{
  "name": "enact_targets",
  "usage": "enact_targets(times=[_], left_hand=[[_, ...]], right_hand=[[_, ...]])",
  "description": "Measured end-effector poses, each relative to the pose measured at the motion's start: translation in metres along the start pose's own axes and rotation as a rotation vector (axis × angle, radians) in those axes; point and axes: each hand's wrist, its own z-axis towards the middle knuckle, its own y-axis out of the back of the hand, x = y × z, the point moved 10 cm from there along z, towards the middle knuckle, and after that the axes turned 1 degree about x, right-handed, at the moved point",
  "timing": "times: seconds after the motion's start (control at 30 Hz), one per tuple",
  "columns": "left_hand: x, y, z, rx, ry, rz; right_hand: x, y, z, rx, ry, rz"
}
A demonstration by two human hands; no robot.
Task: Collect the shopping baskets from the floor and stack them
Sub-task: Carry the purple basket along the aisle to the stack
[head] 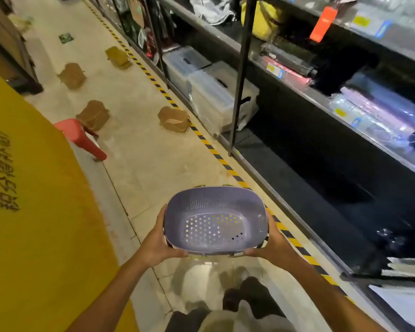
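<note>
I hold a purple perforated shopping basket [216, 221] in front of me above the floor, its open side facing me. My left hand [159, 238] grips its left rim and my right hand [270, 240] grips its right rim. Several brown baskets lie upside down on the aisle floor ahead: one near the striped tape [174, 119], one beside the red stool [94, 115], one farther off [72, 75] and one at the back [118, 57].
A red plastic stool [82, 137] stands at the edge of a yellow floor area [34, 212]. Dark shelving with clear storage boxes [216, 97] runs along the right, behind yellow-black floor tape [216, 152]. My feet [244, 295] show below.
</note>
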Motion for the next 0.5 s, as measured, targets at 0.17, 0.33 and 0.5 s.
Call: enact_targets(times=[0.17, 0.33, 0.5], left_hand=[[-0.018, 0.007, 0.080, 0.124, -0.006, 0.082], [-0.025, 0.007, 0.154, 0.221, 0.045, 0.120], [-0.013, -0.013, 0.226, 0.375, 0.090, 0.167]], right_hand=[[-0.015, 0.020, 0.047, -0.107, -0.072, 0.070], [-0.037, 0.030, 0.092, -0.137, -0.156, 0.145], [-0.064, 0.038, 0.119, -0.215, -0.245, 0.263]])
